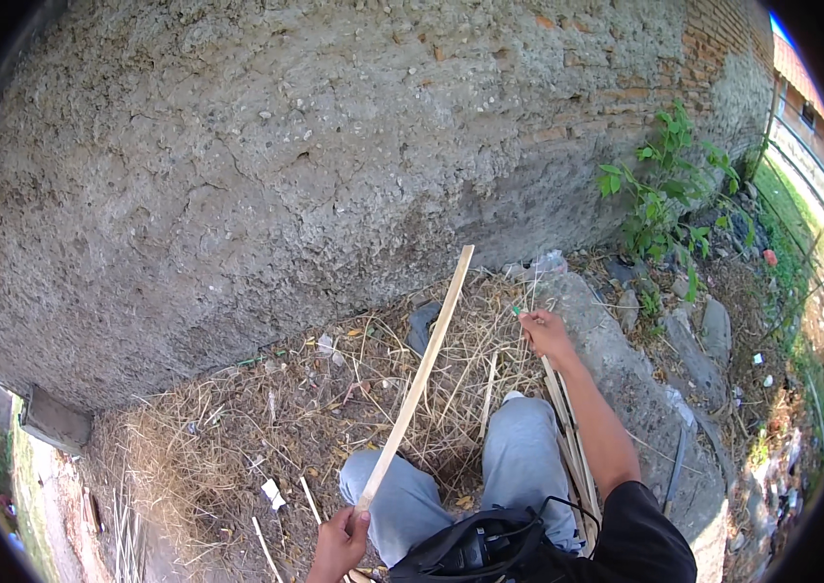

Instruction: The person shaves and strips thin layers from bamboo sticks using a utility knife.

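My left hand [339, 544], low in the picture, is closed round the near end of a long, flat, pale bamboo strip [421, 374]. The strip slants up and away past my left knee, its far end in front of the wall's foot. My right hand [548, 337] is out ahead of my right knee, fingers closed. A small green tip [517, 310] pokes from its fingers; the rest of that thing is hidden. Below this hand and along my right leg lie several more bamboo strips [575, 457], partly covered by my forearm.
A rough plastered wall [285, 175] rises ahead, with a leafy green plant [669, 185] at its foot on the right. Dry straw [198, 447] covers the ground. A concrete slab [616, 360] and stones border my right side. More thin strips [127, 539] lie at the lower left.
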Tool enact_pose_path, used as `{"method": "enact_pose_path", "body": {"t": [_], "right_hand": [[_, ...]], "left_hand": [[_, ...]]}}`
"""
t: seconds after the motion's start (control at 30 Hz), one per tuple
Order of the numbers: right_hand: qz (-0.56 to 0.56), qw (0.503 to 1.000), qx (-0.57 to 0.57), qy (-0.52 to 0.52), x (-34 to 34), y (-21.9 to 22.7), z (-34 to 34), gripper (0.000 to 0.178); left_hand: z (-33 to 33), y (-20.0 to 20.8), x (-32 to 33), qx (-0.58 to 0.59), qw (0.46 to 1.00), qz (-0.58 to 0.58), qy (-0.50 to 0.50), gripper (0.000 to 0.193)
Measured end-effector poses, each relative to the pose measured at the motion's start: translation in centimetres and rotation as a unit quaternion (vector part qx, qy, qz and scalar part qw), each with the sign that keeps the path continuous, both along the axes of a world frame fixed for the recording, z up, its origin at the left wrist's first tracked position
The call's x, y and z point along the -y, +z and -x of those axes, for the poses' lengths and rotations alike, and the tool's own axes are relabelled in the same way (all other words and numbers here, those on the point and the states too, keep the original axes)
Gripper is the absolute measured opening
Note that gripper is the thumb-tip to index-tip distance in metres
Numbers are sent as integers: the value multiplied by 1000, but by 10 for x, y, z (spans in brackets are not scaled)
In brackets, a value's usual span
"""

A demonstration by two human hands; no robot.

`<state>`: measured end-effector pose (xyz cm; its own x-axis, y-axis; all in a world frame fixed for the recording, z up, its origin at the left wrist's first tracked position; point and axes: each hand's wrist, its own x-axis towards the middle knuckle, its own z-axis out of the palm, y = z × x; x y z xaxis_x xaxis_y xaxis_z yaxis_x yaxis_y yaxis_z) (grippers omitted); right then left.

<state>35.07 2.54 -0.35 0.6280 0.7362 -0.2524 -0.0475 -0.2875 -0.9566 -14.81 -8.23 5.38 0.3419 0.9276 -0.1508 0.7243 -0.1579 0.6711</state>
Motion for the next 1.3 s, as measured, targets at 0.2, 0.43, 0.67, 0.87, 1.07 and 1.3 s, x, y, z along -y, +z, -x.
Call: {"method": "enact_pose_path", "body": {"t": [0.2,0.43,0.67,0.87,1.07,1.3], "right_hand": [[-101,986,-2,131,6,27,54,26],[-205,953,115,191,11,61,118,23],[-269,866,347,240,36,59,170,21],[-244,856,374,261,41,56,172,19],[-238,844,399,269,45,53,173,20],[-227,823,458,250,49,49,174,18]], "left_hand": [[-17,1,-12,70,995,63,31,32],[-48,-1,-41,256,933,247,46,34],[-104,2,-101,253,929,272,2,46],[-112,-31,-106,144,983,60,-98,39],[-114,-33,-106,184,978,26,-90,38],[-117,-26,-103,163,981,3,-108,37]]}}
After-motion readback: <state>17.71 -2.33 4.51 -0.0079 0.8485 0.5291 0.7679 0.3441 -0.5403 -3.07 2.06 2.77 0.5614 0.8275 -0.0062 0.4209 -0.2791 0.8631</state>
